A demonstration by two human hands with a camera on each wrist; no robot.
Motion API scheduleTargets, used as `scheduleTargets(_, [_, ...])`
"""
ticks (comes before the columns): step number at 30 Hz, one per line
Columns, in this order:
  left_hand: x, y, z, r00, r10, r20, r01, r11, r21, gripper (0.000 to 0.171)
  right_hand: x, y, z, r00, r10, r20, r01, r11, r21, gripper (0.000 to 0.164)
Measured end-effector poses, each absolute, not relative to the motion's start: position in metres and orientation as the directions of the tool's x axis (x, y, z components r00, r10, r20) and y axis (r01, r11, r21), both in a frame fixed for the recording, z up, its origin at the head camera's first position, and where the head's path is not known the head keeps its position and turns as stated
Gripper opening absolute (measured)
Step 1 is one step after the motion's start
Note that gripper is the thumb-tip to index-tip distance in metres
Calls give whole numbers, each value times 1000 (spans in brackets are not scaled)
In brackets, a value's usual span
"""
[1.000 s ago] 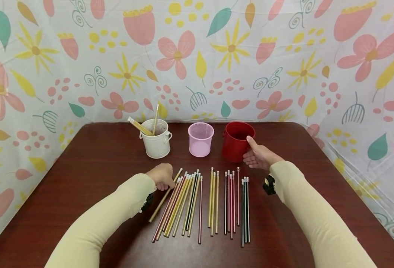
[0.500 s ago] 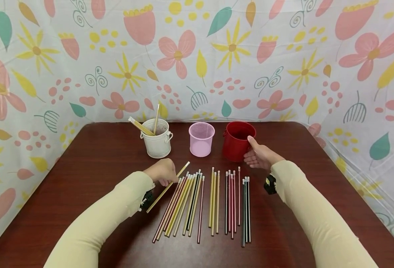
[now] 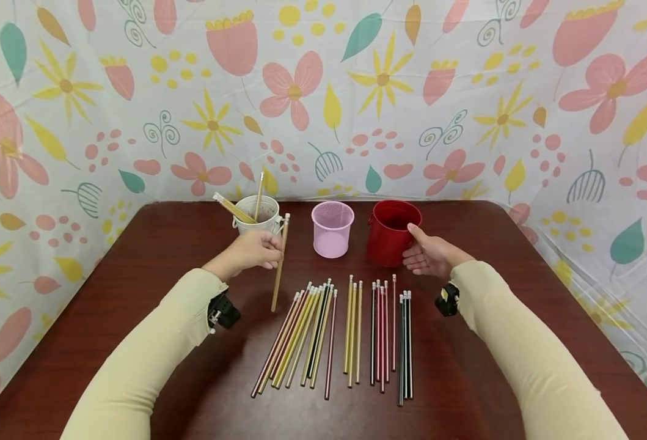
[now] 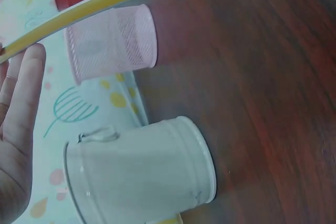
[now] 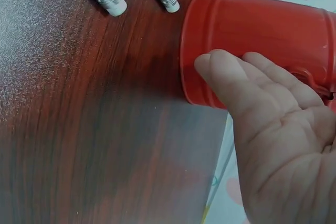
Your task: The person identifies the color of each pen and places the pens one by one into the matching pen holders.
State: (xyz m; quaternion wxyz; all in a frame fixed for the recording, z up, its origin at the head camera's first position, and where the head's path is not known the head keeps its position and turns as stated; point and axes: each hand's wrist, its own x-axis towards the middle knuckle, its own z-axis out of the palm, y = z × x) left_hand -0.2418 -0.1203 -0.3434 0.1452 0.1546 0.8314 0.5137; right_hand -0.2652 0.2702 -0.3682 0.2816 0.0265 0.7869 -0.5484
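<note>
My left hand (image 3: 253, 251) pinches a gold-yellow pencil (image 3: 279, 269), raised in front of the white bucket (image 4: 142, 169). The pencil stands nearly upright with its eraser end up; it crosses the top of the left wrist view as a yellow strip (image 4: 113, 1). Several yellow pencils (image 3: 235, 209) lean inside the white bucket. At the right, my right hand (image 3: 430, 253) rests against the side of the red bucket (image 3: 386, 238), thumb by the rim. Its fingers (image 5: 228, 74) lie fairly straight along the red wall in the right wrist view.
A pink mesh cup (image 3: 331, 235) stands between the two buckets. Several yellow, dark red and black pencils (image 3: 301, 336) lie in a loose group at the front. Further right lie groups of yellow pencils (image 3: 353, 333), red pencils (image 3: 382, 342) and black pencils (image 3: 405, 354).
My left hand has lifted the yellow pencil off the table beside the loose group, carried it up toward the white bucket and turned it nearly upright. The right hand stays at the red bucket.
</note>
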Motion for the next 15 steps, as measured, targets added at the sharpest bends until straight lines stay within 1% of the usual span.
scheduleTargets(6, [-243, -132, -334, -943, 333, -17, 110, 359, 927, 17, -266, 271, -371, -834, -291, -470, 345, 390, -854, 99])
scheduleTargets(11, [-245, -143, -316, -966, 241, 88, 167, 327, 930, 19, -269, 272, -370, -824, -297, -482, 353, 396, -848, 100])
scheduleTargets(15, [-246, -151, -295, -973, 154, 170, 207, 264, 942, 14, -273, 271, -368, -816, -299, -495, 361, 406, -840, 100])
